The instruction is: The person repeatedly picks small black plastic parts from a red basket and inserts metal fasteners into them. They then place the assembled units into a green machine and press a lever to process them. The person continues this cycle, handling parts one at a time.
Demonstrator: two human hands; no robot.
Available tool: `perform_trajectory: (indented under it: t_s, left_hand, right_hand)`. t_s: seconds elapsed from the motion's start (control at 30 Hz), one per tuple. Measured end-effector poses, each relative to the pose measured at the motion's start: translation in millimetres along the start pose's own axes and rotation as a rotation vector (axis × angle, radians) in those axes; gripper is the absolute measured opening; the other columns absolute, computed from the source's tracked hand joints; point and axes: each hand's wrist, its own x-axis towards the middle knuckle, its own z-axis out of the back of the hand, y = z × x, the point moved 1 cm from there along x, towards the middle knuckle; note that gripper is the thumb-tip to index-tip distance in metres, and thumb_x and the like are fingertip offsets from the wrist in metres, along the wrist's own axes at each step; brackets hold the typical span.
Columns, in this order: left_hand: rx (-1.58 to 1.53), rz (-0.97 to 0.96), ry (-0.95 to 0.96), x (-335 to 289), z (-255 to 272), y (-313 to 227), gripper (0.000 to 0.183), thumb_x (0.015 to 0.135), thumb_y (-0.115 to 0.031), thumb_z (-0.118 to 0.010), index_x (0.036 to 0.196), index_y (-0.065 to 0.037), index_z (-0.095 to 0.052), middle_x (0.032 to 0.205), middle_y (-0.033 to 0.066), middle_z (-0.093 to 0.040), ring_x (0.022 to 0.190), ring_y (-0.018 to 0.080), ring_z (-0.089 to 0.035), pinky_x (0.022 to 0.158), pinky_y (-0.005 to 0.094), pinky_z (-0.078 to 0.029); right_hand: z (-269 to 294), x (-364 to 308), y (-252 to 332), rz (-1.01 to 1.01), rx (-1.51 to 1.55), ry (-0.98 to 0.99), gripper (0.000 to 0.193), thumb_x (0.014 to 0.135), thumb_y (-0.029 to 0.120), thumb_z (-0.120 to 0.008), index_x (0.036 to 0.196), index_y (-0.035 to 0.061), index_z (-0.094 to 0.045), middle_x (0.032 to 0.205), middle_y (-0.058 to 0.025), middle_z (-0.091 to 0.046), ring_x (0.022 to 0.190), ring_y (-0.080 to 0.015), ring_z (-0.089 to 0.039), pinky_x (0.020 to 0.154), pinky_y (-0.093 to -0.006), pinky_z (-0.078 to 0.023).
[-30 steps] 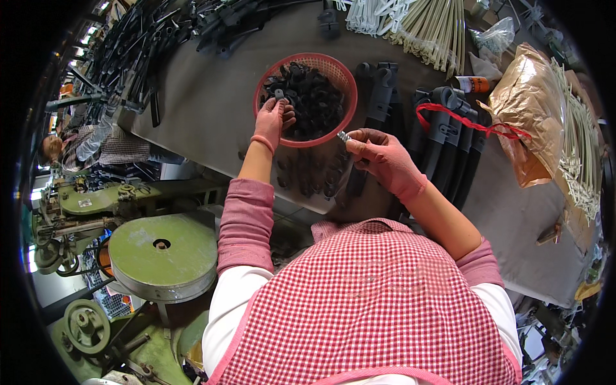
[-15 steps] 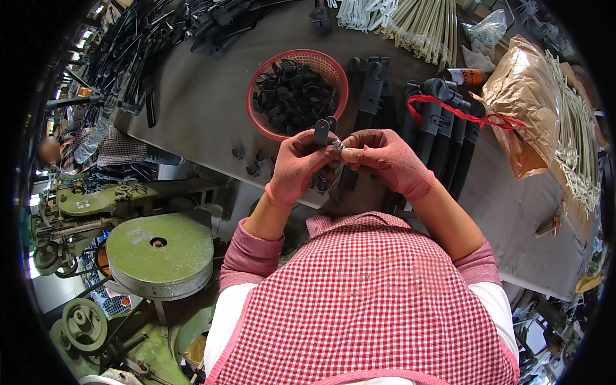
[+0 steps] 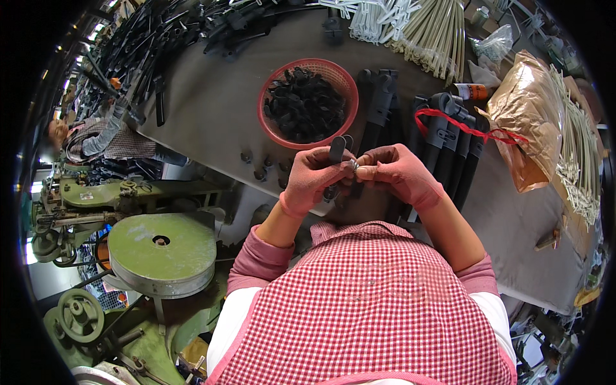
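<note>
My left hand (image 3: 314, 178), in a reddish glove, grips a small black plastic clip (image 3: 337, 148) that sticks up above my fingers. My right hand (image 3: 398, 173), also gloved, pinches a small shiny metal piece (image 3: 353, 165) and presses it against the clip. Both hands meet above the near edge of the grey table (image 3: 212, 109). Just beyond them stands a red round basket (image 3: 274, 131) filled with several black plastic parts (image 3: 305, 102).
Long black handle pieces (image 3: 449, 147) tied with a red string lie to the right, beside a brown crinkled bag (image 3: 529, 122). Bundles of cream rods (image 3: 436, 32) sit at the back. Green machinery with a round disc (image 3: 160, 247) stands left. A few black parts (image 3: 260, 172) lie on the table edge.
My left hand left the basket with a black clip and came back to meet my right hand. Both hands now work the clip and the metal piece together.
</note>
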Motion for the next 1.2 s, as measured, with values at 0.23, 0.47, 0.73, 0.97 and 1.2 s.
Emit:
perform_trajectory:
  t_s: [0.23, 0.47, 0.73, 0.97, 1.2]
  left_hand:
    - [-0.085, -0.086, -0.101, -2, -4, 8, 0.015, 0.093, -0.007, -0.066, 0.104, 0.004, -0.066, 0.083, 0.0091, -0.068, 0.068, 0.0164, -0.067, 0.058, 0.0282, -0.057]
    - [-0.161, 0.010, 0.017, -6, -1, 2, 0.018, 0.093, -0.009, -0.066, 0.106, 0.003, -0.065, 0.086, 0.0099, -0.068, 0.072, 0.0166, -0.067, 0.060, 0.0295, -0.057]
    - [-0.249, 0.001, 0.027, -10, -8, 0, 0.016, 0.093, -0.007, -0.065, 0.106, 0.003, -0.066, 0.088, 0.0132, -0.070, 0.072, 0.0168, -0.069, 0.063, 0.0276, -0.059]
    - [0.224, -0.350, -0.092, -11, -15, 14, 0.019, 0.091, -0.006, -0.067, 0.108, 0.003, -0.066, 0.086, 0.0092, -0.070, 0.069, 0.0154, -0.068, 0.062, 0.0257, -0.058]
    - [0.441, -0.287, -0.179, -11, -22, 28, 0.021, 0.098, -0.010, -0.059, 0.117, 0.000, -0.064, 0.084, 0.0025, -0.066, 0.067, 0.0081, -0.062, 0.058, 0.0232, -0.055]
  right_hand:
    - [-10, 0, -6, 0.296, -0.290, -0.159, 0.017, 0.085, 0.010, -0.075, 0.097, -0.0008, -0.073, 0.084, -0.0012, -0.067, 0.073, -0.0073, -0.060, 0.064, -0.0229, -0.049]
    - [-4, 2, -4, 0.009, 0.131, 0.047, 0.018, 0.086, 0.015, -0.074, 0.093, -0.0008, -0.070, 0.081, -0.0006, -0.065, 0.066, -0.0067, -0.055, 0.059, -0.0199, -0.041]
    - [2, 7, -23, 0.068, 0.331, 0.258, 0.023, 0.091, 0.020, -0.071, 0.102, 0.0003, -0.066, 0.089, -0.0014, -0.064, 0.072, -0.0070, -0.054, 0.062, -0.0199, -0.039]
    - [-2, 7, -39, 0.114, 0.538, 0.205, 0.022, 0.100, 0.018, -0.055, 0.113, 0.0004, -0.059, 0.103, -0.0072, -0.065, 0.087, -0.0154, -0.062, 0.082, -0.0334, -0.054]
    - [-1, 26, -53, 0.110, 0.782, -0.073, 0.013, 0.101, 0.010, -0.052, 0.109, 0.0015, -0.058, 0.098, -0.0073, -0.065, 0.084, -0.0154, -0.063, 0.082, -0.0343, -0.057]
